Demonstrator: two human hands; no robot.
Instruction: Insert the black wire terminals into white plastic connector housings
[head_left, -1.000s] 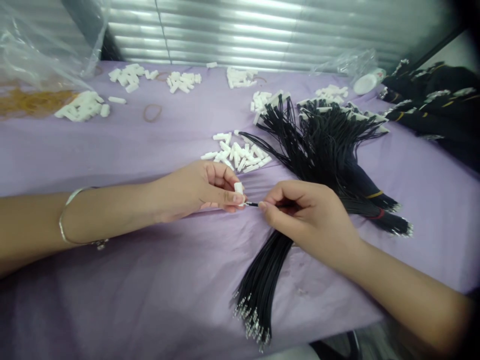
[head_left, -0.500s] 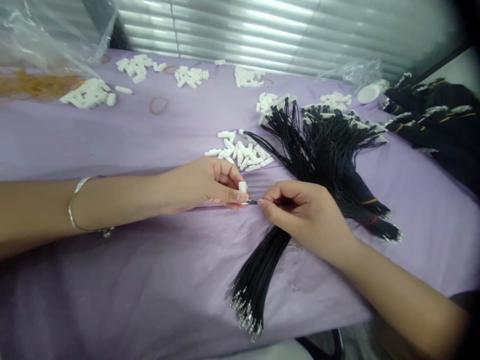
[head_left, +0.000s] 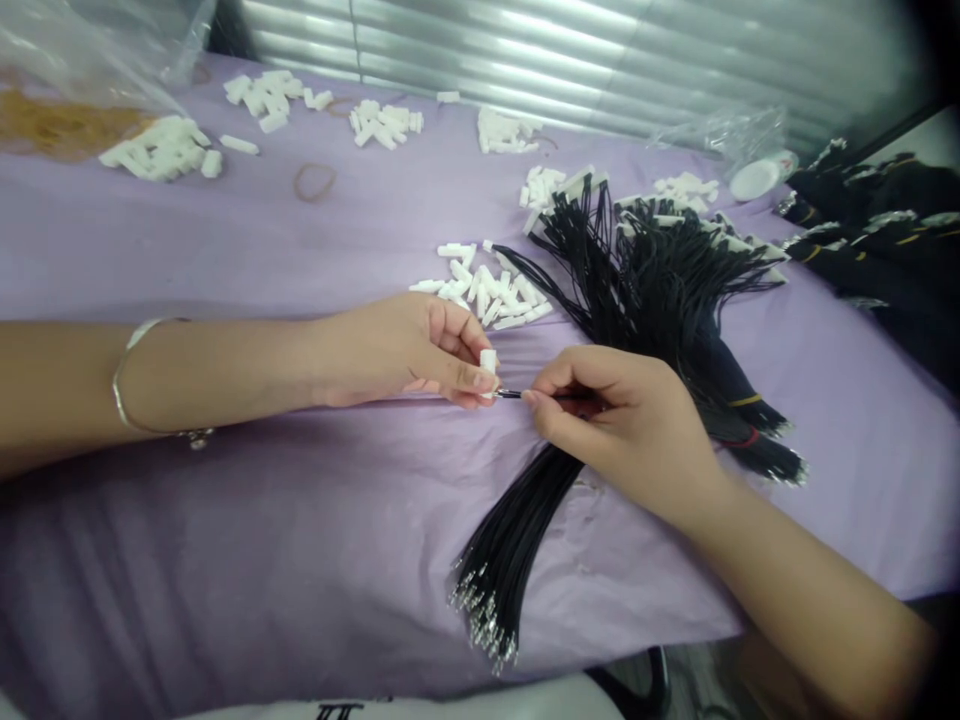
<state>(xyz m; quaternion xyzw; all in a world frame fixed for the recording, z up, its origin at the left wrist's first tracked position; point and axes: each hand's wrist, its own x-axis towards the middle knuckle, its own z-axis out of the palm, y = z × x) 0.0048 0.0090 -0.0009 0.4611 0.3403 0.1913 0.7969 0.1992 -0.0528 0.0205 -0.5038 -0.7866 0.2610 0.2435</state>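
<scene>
My left hand (head_left: 420,350) pinches a small white plastic connector housing (head_left: 488,360) upright between thumb and fingers. My right hand (head_left: 622,420) is closed on a black wire (head_left: 511,394) whose metal tip meets the lower part of the housing; whether it is inside, I cannot tell. Below the right hand, a bundle of black wires (head_left: 517,550) with bare metal terminals lies on the cloth. Behind my hands sits a loose pile of white housings (head_left: 495,295). Wires with white housings on their ends (head_left: 652,270) lie beyond the right hand.
Several more heaps of white housings (head_left: 382,124) line the back of the purple cloth (head_left: 247,560). Rubber bands (head_left: 67,125) and a clear plastic bag (head_left: 112,50) are at the back left. A white round container (head_left: 757,178) and tied black bundles (head_left: 892,230) stand at the right.
The view has shifted slightly. My right hand has drawn a little away from the left, and more of the wire shows between them. Both grips stay closed.
</scene>
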